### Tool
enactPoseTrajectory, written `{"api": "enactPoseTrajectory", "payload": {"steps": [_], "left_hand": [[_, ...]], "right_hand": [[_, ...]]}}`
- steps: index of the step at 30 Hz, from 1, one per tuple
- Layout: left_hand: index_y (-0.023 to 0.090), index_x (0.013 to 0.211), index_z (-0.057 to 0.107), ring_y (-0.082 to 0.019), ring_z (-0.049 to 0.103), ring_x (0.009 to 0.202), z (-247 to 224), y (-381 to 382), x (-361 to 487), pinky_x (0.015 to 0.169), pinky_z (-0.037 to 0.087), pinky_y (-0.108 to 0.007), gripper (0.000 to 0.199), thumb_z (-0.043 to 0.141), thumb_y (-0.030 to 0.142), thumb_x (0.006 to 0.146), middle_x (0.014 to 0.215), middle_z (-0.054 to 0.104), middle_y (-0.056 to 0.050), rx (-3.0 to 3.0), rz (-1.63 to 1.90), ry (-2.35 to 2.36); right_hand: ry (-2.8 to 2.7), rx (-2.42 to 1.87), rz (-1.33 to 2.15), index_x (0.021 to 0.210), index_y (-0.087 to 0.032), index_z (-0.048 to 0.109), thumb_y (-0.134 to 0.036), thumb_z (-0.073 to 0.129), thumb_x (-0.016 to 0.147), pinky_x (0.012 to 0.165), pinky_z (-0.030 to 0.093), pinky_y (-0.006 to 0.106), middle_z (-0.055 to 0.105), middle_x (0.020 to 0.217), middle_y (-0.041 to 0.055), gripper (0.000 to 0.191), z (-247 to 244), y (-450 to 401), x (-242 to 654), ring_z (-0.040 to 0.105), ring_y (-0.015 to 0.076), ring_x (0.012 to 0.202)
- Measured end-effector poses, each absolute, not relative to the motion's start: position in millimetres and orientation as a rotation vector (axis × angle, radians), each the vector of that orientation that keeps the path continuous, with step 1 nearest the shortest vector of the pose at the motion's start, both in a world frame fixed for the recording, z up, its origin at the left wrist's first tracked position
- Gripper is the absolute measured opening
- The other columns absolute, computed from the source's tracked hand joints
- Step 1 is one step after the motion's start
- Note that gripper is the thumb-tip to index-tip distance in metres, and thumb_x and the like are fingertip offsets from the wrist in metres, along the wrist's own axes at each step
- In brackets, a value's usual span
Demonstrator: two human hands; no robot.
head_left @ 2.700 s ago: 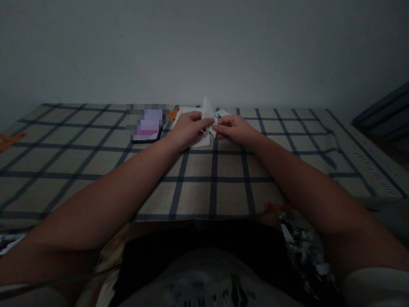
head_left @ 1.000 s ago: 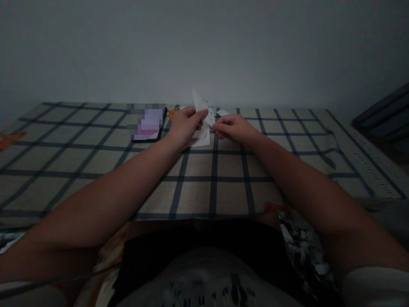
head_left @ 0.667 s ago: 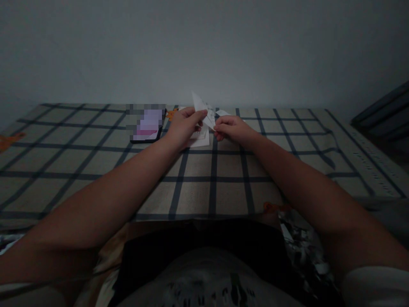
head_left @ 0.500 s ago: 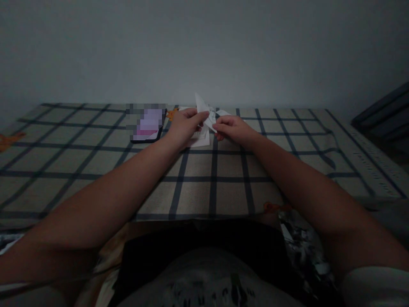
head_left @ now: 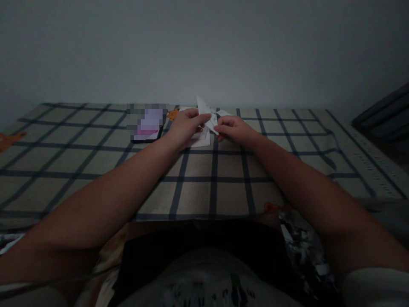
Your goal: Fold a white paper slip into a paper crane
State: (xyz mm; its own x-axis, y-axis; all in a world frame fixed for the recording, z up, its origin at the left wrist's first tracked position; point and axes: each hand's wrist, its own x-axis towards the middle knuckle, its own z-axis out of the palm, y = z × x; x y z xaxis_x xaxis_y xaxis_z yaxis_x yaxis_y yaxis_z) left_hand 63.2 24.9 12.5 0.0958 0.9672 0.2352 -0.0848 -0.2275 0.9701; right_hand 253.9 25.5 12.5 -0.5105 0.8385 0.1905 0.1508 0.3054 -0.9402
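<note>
On the checked tablecloth (head_left: 196,170), a folded white paper (head_left: 202,106) tilts upward near flat white sheets (head_left: 201,141), pinched by the fingers of both left hand (head_left: 187,125) and right hand (head_left: 237,129), and could tear if these grips pull apart unevenly.

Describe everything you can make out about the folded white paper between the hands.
The folded white paper looks thin, with a pointed flap standing up and leaning left, and creased layers below. The left hand grips its left side, thumb across the front; the right hand pinches its lower right end. It appears in front of the wall, with flat white sheets partly visible below. Whether it touches them is unclear.
</note>
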Motion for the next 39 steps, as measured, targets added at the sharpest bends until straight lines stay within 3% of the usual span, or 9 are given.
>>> {"api": "enactPoseTrajectory", "payload": {"steps": [5, 16, 21, 29, 39], "left_hand": [[0.015, 0.073, 0.068, -0.008, 0.052, 0.055, 13, 24, 64, 0.051, 0.039, -0.020, 0.019, 0.081, 0.029, 0.070, 0.067, 0.063, 0.000, 1.365, 1.280, 0.979], [0.016, 0.085, 0.073, -0.011, 0.058, 0.059, 14, 16, 65, 0.054, 0.042, -0.023, 0.029, 0.086, 0.037, 0.068, 0.078, 0.073, -0.004, 1.375, 1.200, 0.982], [0.016, 0.085, 0.073, -0.014, 0.065, 0.067, 16, 13, 65, 0.057, 0.047, -0.024, 0.030, 0.085, 0.038, 0.068, 0.084, 0.076, -0.006, 1.393, 1.205, 0.991], [0.016, 0.081, 0.069, -0.013, 0.061, 0.058, 11, 19, 69, 0.051, 0.041, -0.024, 0.025, 0.082, 0.033, 0.069, 0.075, 0.071, -0.004, 1.325, 1.215, 0.933], [0.017, 0.080, 0.068, -0.012, 0.061, 0.061, 12, 19, 66, 0.054, 0.043, -0.023, 0.028, 0.083, 0.039, 0.069, 0.075, 0.070, -0.003, 1.356, 1.307, 0.995]], "right_hand": [[-1.882, -0.861, 1.205, 0.071, -0.016, 0.058, -0.024, 0.061, 0.097, 0.058, 0.045, 0.019, 0.060, 0.058, -0.0023, 0.028, 12, 26, 254, 0.057, 0.0088, 0.057], [-1.955, -0.808, 1.075, 0.067, -0.017, 0.055, -0.017, 0.060, 0.090, 0.061, 0.040, 0.023, 0.056, 0.060, -0.0033, 0.023, 9, 29, 256, 0.052, 0.0094, 0.060], [-2.001, -0.831, 1.052, 0.068, -0.018, 0.054, -0.029, 0.057, 0.097, 0.060, 0.038, 0.024, 0.054, 0.060, -0.0032, 0.032, 12, 26, 254, 0.048, 0.0101, 0.058], [-2.002, -0.806, 1.059, 0.069, -0.018, 0.052, -0.022, 0.058, 0.096, 0.061, 0.039, 0.023, 0.052, 0.061, -0.0044, 0.028, 15, 25, 252, 0.048, 0.0097, 0.059], [-1.966, -0.865, 1.170, 0.075, -0.017, 0.057, -0.032, 0.064, 0.098, 0.059, 0.041, 0.021, 0.058, 0.064, -0.0027, 0.028, 15, 24, 252, 0.050, 0.0093, 0.059]]}}
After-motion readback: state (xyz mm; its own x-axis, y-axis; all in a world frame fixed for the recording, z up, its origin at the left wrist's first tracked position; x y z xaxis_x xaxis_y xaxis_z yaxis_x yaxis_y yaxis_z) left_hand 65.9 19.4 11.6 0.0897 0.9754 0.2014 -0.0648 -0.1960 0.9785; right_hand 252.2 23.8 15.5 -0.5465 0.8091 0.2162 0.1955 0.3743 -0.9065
